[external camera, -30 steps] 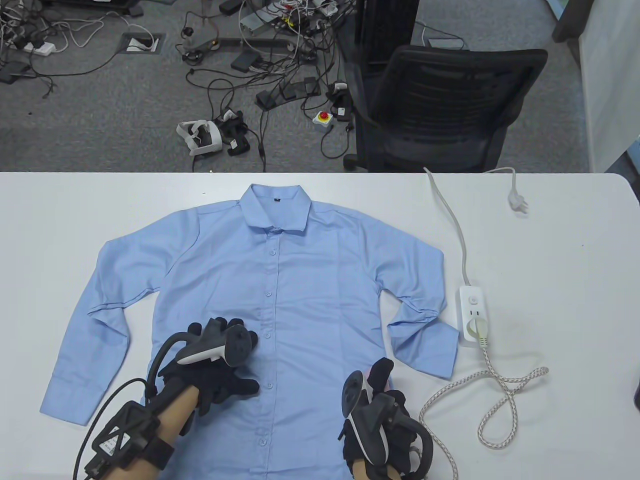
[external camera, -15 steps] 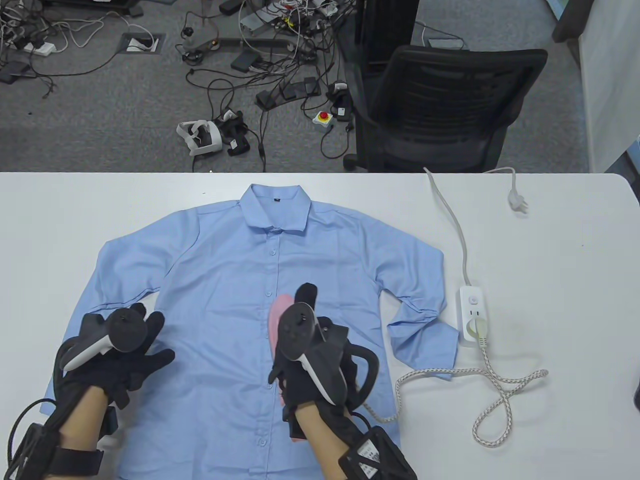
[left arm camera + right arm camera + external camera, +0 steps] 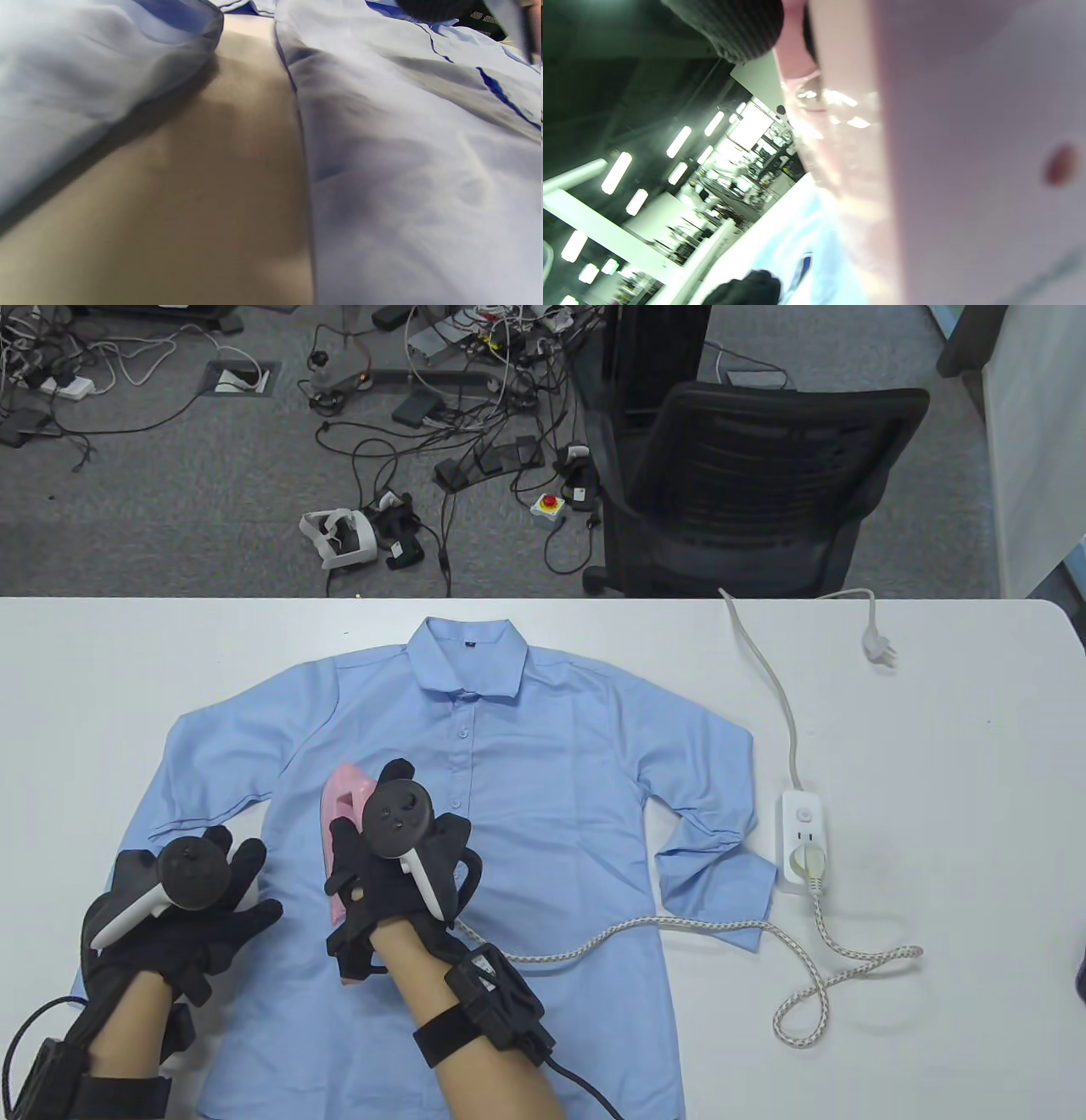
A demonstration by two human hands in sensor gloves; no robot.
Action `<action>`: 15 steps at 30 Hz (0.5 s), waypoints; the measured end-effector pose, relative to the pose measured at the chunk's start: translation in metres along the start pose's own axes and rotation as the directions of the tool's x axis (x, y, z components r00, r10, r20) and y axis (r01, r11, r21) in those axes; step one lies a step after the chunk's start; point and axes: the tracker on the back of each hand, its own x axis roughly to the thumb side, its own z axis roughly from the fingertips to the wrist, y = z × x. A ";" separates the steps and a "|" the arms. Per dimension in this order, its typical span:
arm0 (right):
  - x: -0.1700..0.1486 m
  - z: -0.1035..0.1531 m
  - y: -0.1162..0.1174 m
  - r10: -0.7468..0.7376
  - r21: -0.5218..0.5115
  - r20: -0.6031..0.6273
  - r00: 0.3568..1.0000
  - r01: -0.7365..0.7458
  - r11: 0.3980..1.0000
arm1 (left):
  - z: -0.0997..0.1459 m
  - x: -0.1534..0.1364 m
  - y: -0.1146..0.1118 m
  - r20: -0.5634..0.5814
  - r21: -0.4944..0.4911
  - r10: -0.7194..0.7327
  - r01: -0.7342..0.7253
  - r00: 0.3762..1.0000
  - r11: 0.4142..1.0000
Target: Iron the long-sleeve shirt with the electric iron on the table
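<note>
A light blue long-sleeve shirt (image 3: pixel 526 746) lies buttoned and flat on the white table (image 3: pixel 933 712), collar at the far side. My right hand (image 3: pixel 386 848) grips a pink electric iron (image 3: pixel 341 802) resting on the shirt's left front panel. The iron fills the right wrist view as a pink body (image 3: pixel 925 148). My left hand (image 3: pixel 191 899) lies with spread fingers on the shirt's left sleeve and side, near the front edge. The left wrist view shows only blue fabric (image 3: pixel 424 169) and a strip of table (image 3: pixel 212 190); its fingers are out of sight there.
The iron's braided cord (image 3: pixel 645 929) runs across the shirt's right side to a white power strip (image 3: pixel 803 840) at the right. The strip's own cable and plug (image 3: pixel 878 649) lie unplugged toward the far right. A black office chair (image 3: pixel 747 483) stands behind the table.
My right hand carried the iron from the shirt's lower right hem, across the button line, to the left front panel. My left hand slid left onto the sleeve. The cord trailed across the shirt.
</note>
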 end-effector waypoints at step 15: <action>-0.012 -0.039 0.034 -0.097 0.120 0.156 0.983 0.079 0.990 | -0.016 0.003 -0.013 -0.020 -0.083 -0.016 0.014 1.000 0.996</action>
